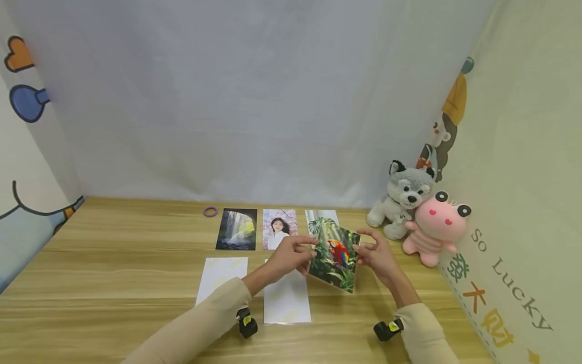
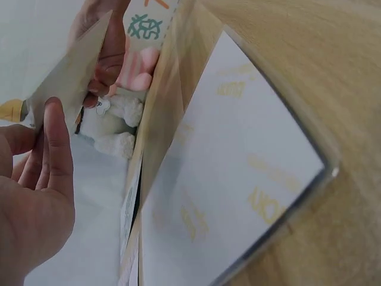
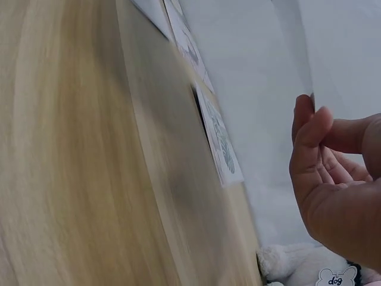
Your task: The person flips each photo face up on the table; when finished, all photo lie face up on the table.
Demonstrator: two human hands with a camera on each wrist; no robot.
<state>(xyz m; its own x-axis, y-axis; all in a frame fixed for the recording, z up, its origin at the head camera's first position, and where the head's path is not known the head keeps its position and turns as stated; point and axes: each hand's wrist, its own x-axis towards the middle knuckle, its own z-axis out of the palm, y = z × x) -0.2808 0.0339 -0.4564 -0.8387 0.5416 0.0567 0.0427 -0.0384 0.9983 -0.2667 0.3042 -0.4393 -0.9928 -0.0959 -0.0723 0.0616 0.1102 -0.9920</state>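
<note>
Parrot photo [image 1: 335, 260] aloft — left grip [image 1: 288, 257], right grip [image 1: 379, 255] pinching opposite edges.

The left hand [image 1: 291, 256] and right hand [image 1: 378, 258] pinch a parrot card [image 1: 335, 259] over the table [image 1: 113, 253]. A purple ring [image 1: 210, 216], waterfall card [image 1: 237, 230], portrait [image 1: 279, 231] and partly hidden leaf card [image 1: 324, 215] line the back; two white cards [image 1: 287, 302] lie nearer, and a plush dog [image 1: 402, 199] touches a pink toy [image 1: 437, 227].

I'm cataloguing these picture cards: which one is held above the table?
The card with the red parrot, pinched between the left hand and right hand; the other five cards lie on the table.
</note>
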